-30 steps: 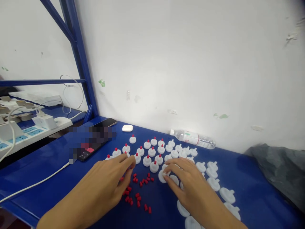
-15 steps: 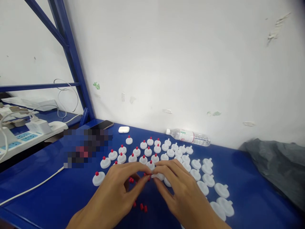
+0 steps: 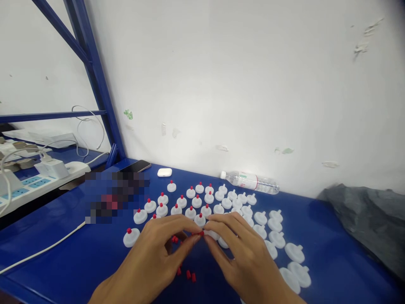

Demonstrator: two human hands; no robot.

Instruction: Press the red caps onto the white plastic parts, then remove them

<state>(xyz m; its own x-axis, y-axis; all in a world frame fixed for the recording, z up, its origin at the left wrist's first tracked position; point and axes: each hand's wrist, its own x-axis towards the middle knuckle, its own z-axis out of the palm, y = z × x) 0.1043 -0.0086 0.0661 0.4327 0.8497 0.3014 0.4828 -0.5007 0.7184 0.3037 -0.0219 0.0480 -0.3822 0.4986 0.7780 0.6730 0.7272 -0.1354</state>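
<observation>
My left hand (image 3: 158, 257) and my right hand (image 3: 243, 257) meet fingertip to fingertip over the blue table (image 3: 319, 236). The left pinches a small red cap (image 3: 200, 233). The right pinches a white round disc part (image 3: 211, 233) right against that cap. Behind the hands stand rows of white discs with red caps (image 3: 181, 201) on the left. Plain white discs (image 3: 275, 226) lie on the right. Loose red caps (image 3: 189, 275) are scattered under my left hand.
A clear water bottle (image 3: 249, 180) lies by the wall. A white earbud case (image 3: 164, 172) and a phone (image 3: 136, 166) lie at the back left. A white cable (image 3: 41, 251) runs along the table's left. A grey bag (image 3: 367, 219) lies right. Power strips (image 3: 38, 177) sit beyond the blue frame.
A second ago my hands were apart, the left over the red caps and the right on a white disc. They have come together, cap against disc. The view has shifted a little.
</observation>
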